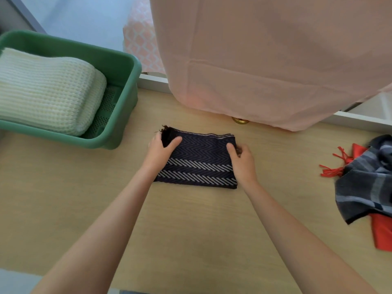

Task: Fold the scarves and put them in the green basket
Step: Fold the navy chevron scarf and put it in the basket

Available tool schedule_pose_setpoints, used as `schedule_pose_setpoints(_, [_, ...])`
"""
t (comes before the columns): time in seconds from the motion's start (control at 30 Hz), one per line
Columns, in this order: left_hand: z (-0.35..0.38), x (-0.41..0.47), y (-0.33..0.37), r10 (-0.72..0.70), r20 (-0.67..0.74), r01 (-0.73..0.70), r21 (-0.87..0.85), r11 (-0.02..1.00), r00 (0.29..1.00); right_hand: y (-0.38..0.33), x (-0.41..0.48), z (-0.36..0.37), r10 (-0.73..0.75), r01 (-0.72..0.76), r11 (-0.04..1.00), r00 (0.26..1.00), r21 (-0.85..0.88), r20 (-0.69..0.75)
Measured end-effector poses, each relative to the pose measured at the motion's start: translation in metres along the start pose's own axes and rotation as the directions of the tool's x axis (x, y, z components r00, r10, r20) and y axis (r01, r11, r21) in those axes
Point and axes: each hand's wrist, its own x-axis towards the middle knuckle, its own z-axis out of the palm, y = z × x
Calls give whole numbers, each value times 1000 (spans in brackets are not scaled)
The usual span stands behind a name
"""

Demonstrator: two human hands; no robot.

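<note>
A dark navy scarf (199, 160) with white zigzag stripes lies folded into a small rectangle in the middle of the wooden table (191, 219). My left hand (160, 152) grips its left edge, thumb on top. My right hand (244, 160) grips its right edge, thumb on top too. The green basket (125, 66) stands at the left and holds a folded cream knitted scarf (46, 90). At the right edge a grey striped scarf (369, 183) lies crumpled over a red scarf (381, 234) with a fringe.
A large pink cloth (265, 56) hangs over something at the back and reaches down to the table. A small brass knob (240, 120) shows under its hem. A white ledge (152, 81) runs along the table's far edge.
</note>
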Motion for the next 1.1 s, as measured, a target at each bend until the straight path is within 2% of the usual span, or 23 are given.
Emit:
schedule_pose_setpoints(0.07, [6,-5,-12,52,-77,-47,63,997,996,8,-7,2,-49,50,997,999,-54,16])
schedule_pose_setpoints(0.17, [10,-15,-18,102,-197,-86,91,992,975,18,-16,4,-128,113,973,990,-202,-64])
schedule_pose_setpoints(0.23, [13,-19,-21,123,-216,-99,120,988,969,19,-21,6,-139,122,966,989,-226,-60])
schedule_pose_setpoints(0.43, [21,-21,-33,-77,-181,90,61,994,980,11,-27,11,107,-108,992,994,61,15])
schedule_pose_setpoints(0.53, [17,-30,-36,-42,-173,59,91,994,984,11,-34,7,176,-186,968,982,167,70])
schedule_pose_setpoints(0.63, [13,-47,-35,-35,-171,37,4,999,985,8,-49,2,195,-211,951,977,227,91])
schedule_pose_setpoints(0.73, [3,-67,-22,-50,-141,19,-210,978,989,-2,-63,-1,123,-135,960,990,247,63])
schedule_pose_setpoints(0.83, [-23,-81,-4,10,-195,-61,-256,965,981,-31,-71,-2,29,-41,970,998,241,51])
schedule_pose_setpoints(0.97, [-82,-96,20,57,-354,-176,-313,933,934,-95,-69,2,-129,112,958,991,265,46])
schedule_pose_setpoints(1.1, [-140,-104,33,18,-419,-204,-404,892,908,-179,-42,24,-368,354,919,928,176,57])
